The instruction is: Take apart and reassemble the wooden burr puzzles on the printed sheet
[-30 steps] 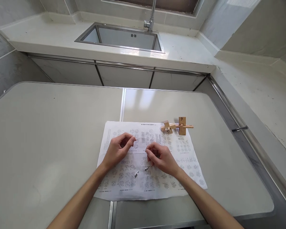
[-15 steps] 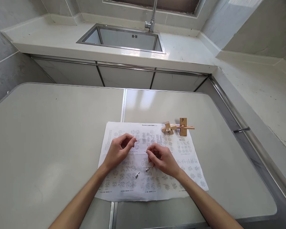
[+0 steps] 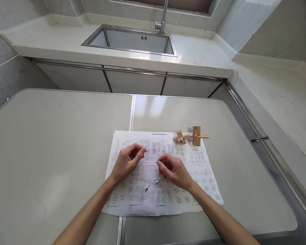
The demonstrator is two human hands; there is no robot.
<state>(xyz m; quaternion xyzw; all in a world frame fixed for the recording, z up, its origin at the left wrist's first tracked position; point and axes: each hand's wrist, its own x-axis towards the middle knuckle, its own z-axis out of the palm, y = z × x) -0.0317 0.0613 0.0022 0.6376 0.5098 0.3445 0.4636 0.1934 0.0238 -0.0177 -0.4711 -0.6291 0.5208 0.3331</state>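
A printed paper sheet [image 3: 148,204] with small diagrams lies on the table. My left hand [image 3: 129,160] rests over its left half, thumb and fingers closed; whatever might be between them is too small to make out. Over the middle of the sheet, my right hand [image 3: 172,170] is curled with thumb and fingertips together, and nothing can be made out in it. Two small dark-and-silver pieces lie near it: one piece [image 3: 147,188] toward the front, another piece [image 3: 157,182] just below the right fingertips. Lettered wooden pieces joined together [image 3: 196,136] sit at the sheet's back right corner.
The folding table [image 3: 66,136] has a metal seam down its middle. Beyond it stands a counter [image 3: 201,51] with a sink [image 3: 130,51] and a faucet [image 3: 162,25]. Another counter [image 3: 283,95] runs along the right side.
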